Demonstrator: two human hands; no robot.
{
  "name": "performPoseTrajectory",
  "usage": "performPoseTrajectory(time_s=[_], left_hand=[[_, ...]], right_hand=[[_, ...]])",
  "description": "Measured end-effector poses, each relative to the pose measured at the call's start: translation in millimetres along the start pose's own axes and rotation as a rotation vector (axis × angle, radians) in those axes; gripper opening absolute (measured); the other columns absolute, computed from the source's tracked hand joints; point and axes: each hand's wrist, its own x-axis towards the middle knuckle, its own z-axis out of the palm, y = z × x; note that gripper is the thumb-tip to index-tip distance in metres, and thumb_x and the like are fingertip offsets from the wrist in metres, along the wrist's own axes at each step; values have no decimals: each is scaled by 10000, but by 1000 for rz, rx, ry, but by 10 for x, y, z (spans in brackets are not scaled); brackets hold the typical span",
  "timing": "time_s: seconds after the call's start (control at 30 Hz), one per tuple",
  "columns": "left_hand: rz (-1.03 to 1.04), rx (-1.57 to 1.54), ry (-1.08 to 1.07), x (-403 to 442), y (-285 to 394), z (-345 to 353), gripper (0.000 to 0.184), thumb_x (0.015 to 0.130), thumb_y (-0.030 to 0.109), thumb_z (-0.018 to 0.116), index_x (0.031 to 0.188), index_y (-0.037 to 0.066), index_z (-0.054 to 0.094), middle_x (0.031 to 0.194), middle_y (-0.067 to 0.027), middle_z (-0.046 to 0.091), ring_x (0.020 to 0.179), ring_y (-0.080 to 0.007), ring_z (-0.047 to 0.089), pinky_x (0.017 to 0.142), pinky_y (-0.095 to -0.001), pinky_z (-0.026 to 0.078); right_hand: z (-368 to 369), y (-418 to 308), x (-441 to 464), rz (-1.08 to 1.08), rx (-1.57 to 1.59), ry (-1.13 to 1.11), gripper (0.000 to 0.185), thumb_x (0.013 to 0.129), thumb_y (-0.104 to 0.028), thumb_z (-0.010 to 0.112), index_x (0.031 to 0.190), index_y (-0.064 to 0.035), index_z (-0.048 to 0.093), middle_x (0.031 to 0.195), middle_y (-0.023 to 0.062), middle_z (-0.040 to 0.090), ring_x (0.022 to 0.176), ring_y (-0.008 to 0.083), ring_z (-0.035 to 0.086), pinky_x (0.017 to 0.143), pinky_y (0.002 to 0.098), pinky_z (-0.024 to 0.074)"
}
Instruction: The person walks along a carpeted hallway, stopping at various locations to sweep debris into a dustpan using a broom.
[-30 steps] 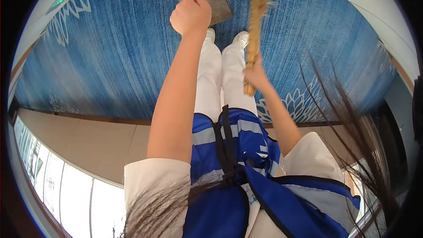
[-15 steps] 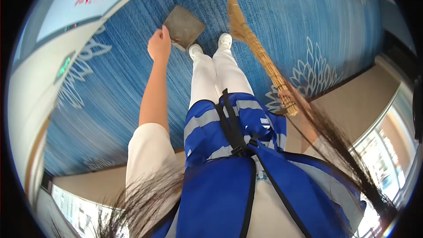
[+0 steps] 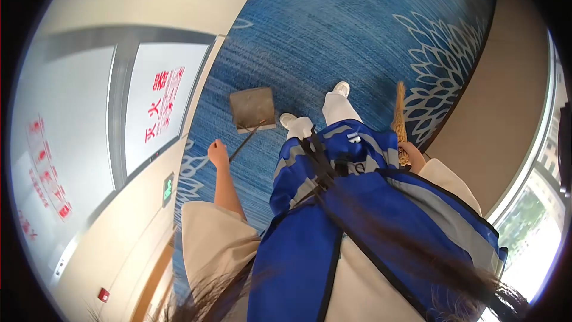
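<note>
My left hand (image 3: pixel 218 154) is closed in a fist at the upper end of a thin dark handle. That handle slants down to a grey-brown dustpan (image 3: pixel 250 107), low by the carpet and beside my left shoe. On the other side, my right hand (image 3: pixel 412 156) is wrapped round a straw broom (image 3: pixel 400 116). The broom points forward along my right side, its lower part partly hidden by my hand and vest.
Blue patterned carpet (image 3: pixel 310 18) lies under my white shoes. Along the left runs a wall with a fire-extinguisher cabinet (image 3: pixel 158 95) and a green exit sign (image 3: pixel 168 189). A beige wall (image 3: pixel 494 77) and a window (image 3: pixel 530 220) are on the right.
My view has turned, bringing the cabinet into sight on the left. The broom has swung in closer to my right side. The dustpan's handle now shows below my left hand.
</note>
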Motion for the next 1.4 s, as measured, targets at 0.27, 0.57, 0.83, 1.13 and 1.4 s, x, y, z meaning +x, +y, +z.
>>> performPoseTrajectory(time_s=[0.27,0.57,0.83,1.13,1.4], left_hand=[[140,62,63,-41,1690,604,348,740,244,418,561,-26,548,535,-125,545,436,-217,498,424,-336,387],[242,156,-180,-204,4040,2141,323,721,240,436,523,-7,505,532,-108,501,473,-222,487,413,-335,424],[642,453,-497,302,6350,4700,333,717,249,434,605,-29,579,578,-176,557,508,-304,529,548,-399,418],[1445,630,-609,-702,8628,6253,336,761,258,429,698,-24,600,733,-231,568,698,-409,545,625,-461,426],[1779,814,-585,-1412,9565,6544,346,809,256,403,734,-6,617,741,-240,577,699,-398,563,664,-463,442]], right_hand=[[-589,28,-539,-702,-238,145,133,762,-116,509,803,7,541,628,46,537,536,139,543,503,245,452],[-1021,-384,-132,-63,682,148,131,762,-112,508,810,5,543,641,49,537,526,136,538,494,245,450],[-1352,-1634,558,95,995,293,130,762,-109,508,816,4,544,653,51,537,518,134,534,487,244,449],[-1946,-2197,1362,52,1166,377,129,762,-105,508,823,2,545,666,54,536,508,132,530,479,244,448],[-2798,-2647,1648,-6,1312,449,220,719,-51,545,896,16,433,626,84,497,467,168,530,422,288,473]])
